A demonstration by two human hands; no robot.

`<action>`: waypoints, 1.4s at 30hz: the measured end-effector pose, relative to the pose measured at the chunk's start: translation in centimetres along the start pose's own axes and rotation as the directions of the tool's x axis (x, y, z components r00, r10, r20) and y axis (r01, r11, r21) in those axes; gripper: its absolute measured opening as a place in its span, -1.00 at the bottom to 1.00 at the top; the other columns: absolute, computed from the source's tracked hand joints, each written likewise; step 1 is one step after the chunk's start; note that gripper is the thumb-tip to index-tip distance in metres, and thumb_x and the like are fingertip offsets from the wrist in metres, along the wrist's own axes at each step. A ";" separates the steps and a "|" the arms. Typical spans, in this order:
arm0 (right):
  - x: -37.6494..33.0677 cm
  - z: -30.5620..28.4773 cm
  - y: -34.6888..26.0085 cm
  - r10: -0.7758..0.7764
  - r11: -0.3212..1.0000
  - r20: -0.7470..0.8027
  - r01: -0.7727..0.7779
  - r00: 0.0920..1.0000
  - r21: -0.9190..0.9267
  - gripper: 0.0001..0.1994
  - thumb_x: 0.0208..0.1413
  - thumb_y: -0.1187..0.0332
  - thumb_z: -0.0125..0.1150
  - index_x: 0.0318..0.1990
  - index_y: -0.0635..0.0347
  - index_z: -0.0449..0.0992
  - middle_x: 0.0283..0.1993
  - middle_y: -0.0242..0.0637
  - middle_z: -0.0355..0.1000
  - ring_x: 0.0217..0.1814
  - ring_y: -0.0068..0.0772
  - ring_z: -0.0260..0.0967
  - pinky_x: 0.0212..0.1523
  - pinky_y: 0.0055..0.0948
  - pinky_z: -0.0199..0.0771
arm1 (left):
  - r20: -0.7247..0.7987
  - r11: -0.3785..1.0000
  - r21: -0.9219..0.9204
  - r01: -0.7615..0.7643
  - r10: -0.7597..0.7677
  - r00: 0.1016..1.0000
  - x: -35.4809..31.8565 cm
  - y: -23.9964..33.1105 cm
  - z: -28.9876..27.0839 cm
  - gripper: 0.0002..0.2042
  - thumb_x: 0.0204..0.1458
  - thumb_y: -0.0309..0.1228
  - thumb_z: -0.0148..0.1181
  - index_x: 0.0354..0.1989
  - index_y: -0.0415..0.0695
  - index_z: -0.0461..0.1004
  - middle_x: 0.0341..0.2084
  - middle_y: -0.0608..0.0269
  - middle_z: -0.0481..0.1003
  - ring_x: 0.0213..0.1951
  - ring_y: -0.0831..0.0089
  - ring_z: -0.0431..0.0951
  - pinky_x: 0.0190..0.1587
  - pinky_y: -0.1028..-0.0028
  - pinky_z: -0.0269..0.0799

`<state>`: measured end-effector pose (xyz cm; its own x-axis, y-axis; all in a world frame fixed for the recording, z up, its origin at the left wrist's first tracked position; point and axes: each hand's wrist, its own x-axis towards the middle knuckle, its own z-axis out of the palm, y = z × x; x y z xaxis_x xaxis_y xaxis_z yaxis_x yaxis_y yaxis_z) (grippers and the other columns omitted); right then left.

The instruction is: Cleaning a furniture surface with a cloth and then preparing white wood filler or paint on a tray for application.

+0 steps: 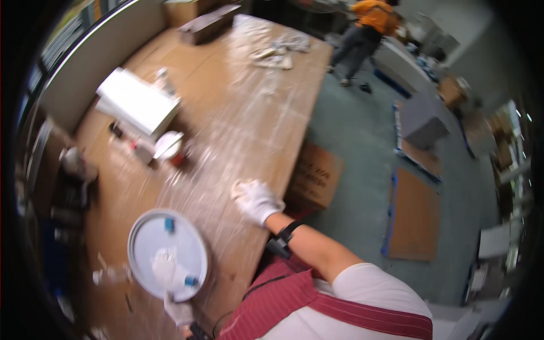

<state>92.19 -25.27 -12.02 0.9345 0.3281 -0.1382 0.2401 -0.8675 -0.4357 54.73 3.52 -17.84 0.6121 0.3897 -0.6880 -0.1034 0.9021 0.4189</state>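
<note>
A round pale-grey lid (143, 249) with a raised rim sits at the lower left of the table. White powder or paste (165, 266) lies on it, along with two small blue blocks (169, 224). My left hand (179, 313), in a white glove, grips the lid's near rim with the thumb on top; its other fingers are mostly hidden. My right hand (258, 203), also white-gloved, is low over the plastic-covered table near its right edge. Its fingers close round a cream-coloured wad (240, 188) that looks like cloth, blurred by motion.
Clear plastic film covers the brown table (226, 130). A white box (137, 102) and a white-topped red tub (170, 148) stand at the left. Crumpled cloths (277, 54) lie at the far end. A cardboard box (317, 175) stands beside the table; a person in orange (374, 20) bends far off.
</note>
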 end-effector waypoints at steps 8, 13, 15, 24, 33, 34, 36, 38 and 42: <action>-1.0 -1.0 -7.5 -0.476 0.867 -0.289 0.498 0.831 0.002 -0.63 0.10 0.24 0.34 0.08 0.01 0.61 0.04 -0.12 0.53 0.12 -0.01 0.41 0.18 -0.12 0.41 | 0.025 0.970 -0.138 -0.198 0.203 0.979 -3.0 -0.7 1.6 -0.41 0.30 -0.23 0.06 0.46 -0.18 0.12 0.41 0.00 0.25 0.38 -0.05 0.29 0.38 -0.18 0.22; -0.5 1.5 -15.5 -0.776 0.630 -0.014 0.776 0.630 0.003 -0.74 0.07 0.37 0.31 -0.05 -0.04 0.65 -0.04 -0.29 0.58 0.08 -0.06 0.45 0.08 -0.11 0.49 | -0.007 0.952 -0.139 -0.275 0.276 0.961 -3.2 -0.8 1.6 -0.42 0.34 -0.24 0.04 0.45 -0.22 0.13 0.40 -0.01 0.27 0.38 -0.03 0.29 0.39 -0.15 0.23; 0.5 3.2 -18.0 -0.820 0.568 0.041 0.821 0.570 -0.050 -0.73 0.07 0.38 0.29 -0.04 -0.06 0.64 -0.02 -0.30 0.57 0.09 -0.06 0.46 0.08 -0.11 0.49 | -0.007 0.946 -0.149 -0.290 0.292 0.956 -3.0 -0.7 1.8 -0.43 0.33 -0.26 0.05 0.45 -0.21 0.14 0.40 -0.01 0.27 0.37 -0.02 0.31 0.38 -0.15 0.24; 1.0 5.0 -23.0 -0.765 0.450 0.374 0.851 0.524 -0.273 -0.81 0.07 0.35 0.22 -0.15 0.00 0.64 -0.01 -0.23 0.56 0.05 -0.02 0.48 0.08 -0.12 0.48 | -0.023 0.933 -0.156 -0.325 0.326 0.945 -3.1 -0.5 3.1 -0.46 0.31 -0.33 0.11 0.40 -0.24 0.17 0.32 -0.04 0.34 0.30 0.03 0.40 0.31 -0.08 0.38; -5.4 2.1 -18.7 -0.725 0.500 0.469 0.854 0.504 -0.143 -0.55 -0.02 0.29 0.33 0.10 0.00 0.55 -0.03 -0.11 0.57 0.04 0.04 0.47 0.08 -0.03 0.42 | -0.064 0.930 -0.219 -0.294 0.287 0.956 -3.6 -0.3 3.6 -0.48 0.30 -0.39 0.13 0.38 -0.29 0.21 0.23 -0.01 0.41 0.23 0.13 0.46 0.32 0.11 0.38; -5.9 2.0 -18.6 -0.726 0.495 0.474 0.857 0.498 -0.142 -0.55 -0.02 0.29 0.33 0.10 0.00 0.55 -0.03 -0.11 0.57 0.04 0.04 0.47 0.08 -0.03 0.42 | -0.050 0.935 -0.189 -0.300 0.296 0.954 -3.6 -0.3 3.5 -0.45 0.30 -0.35 0.12 0.40 -0.27 0.17 0.26 -0.03 0.39 0.24 0.10 0.46 0.29 0.05 0.42; -7.4 1.9 -18.8 -0.840 0.495 0.253 0.869 0.480 -0.004 -0.53 -0.02 0.26 0.38 0.11 0.02 0.54 -0.05 -0.12 0.56 0.04 0.06 0.46 0.11 -0.03 0.39 | -0.042 0.937 -0.163 -0.310 0.307 0.951 -3.5 -0.5 3.0 -0.42 0.31 -0.30 0.12 0.42 -0.25 0.13 0.29 -0.04 0.37 0.25 0.06 0.46 0.26 -0.01 0.46; -10.0 1.5 -19.5 -0.858 0.485 0.268 0.863 0.438 0.144 -0.57 0.01 0.18 0.41 0.06 0.05 0.57 -0.10 -0.13 0.56 0.01 0.04 0.45 0.09 -0.06 0.37 | -0.018 0.933 -0.142 -0.331 0.332 0.943 -3.2 -0.8 2.5 -0.43 0.31 -0.30 0.11 0.42 -0.26 0.14 0.28 -0.04 0.38 0.24 0.07 0.46 0.26 0.01 0.46; -13.8 3.4 -21.0 -0.840 0.454 0.373 0.887 0.394 0.085 -0.65 -0.01 0.19 0.42 -0.05 0.05 0.63 -0.21 -0.13 0.57 -0.09 -0.04 0.48 0.03 -0.06 0.39 | -0.025 0.924 -0.212 -0.318 0.320 0.947 -3.6 -0.4 3.7 -0.46 0.27 -0.38 0.17 0.37 -0.31 0.21 0.21 -0.04 0.42 0.21 0.14 0.47 0.29 0.11 0.41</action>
<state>73.41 -10.34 -3.99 0.0688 0.9974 -0.0201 0.9153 -0.0711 -0.3964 55.44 1.05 -13.37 0.5267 0.6628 -0.5323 -0.4570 0.7487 0.4802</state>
